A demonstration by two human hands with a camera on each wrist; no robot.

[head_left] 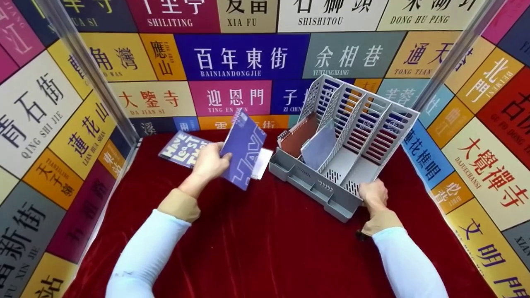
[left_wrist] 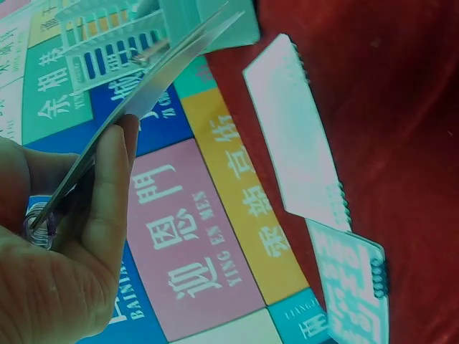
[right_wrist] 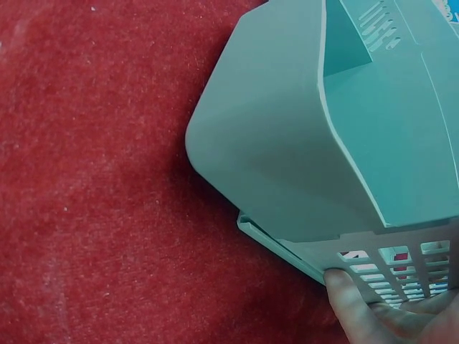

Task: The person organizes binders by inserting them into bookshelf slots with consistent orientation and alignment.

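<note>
Leftmost notebook (head_left: 179, 150) partly behind left grip (head_left: 212, 160)

We see a table (head_left: 265, 256) draped in deep red velvety cloth (head_left: 314, 248) across the lower middle. On it we find a grey slotted plastic file rack (head_left: 345, 160) right of centre, a purple spiral notebook with pale lettering (head_left: 181, 147) left of centre, and, mid-frame, a partly hidden whitish spiral-bound notebook (head_left: 263, 162).

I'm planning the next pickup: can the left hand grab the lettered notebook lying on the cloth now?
Probably not: though the lettered notebook lies close by, the left hand has the purple notebook in its grip.
</note>
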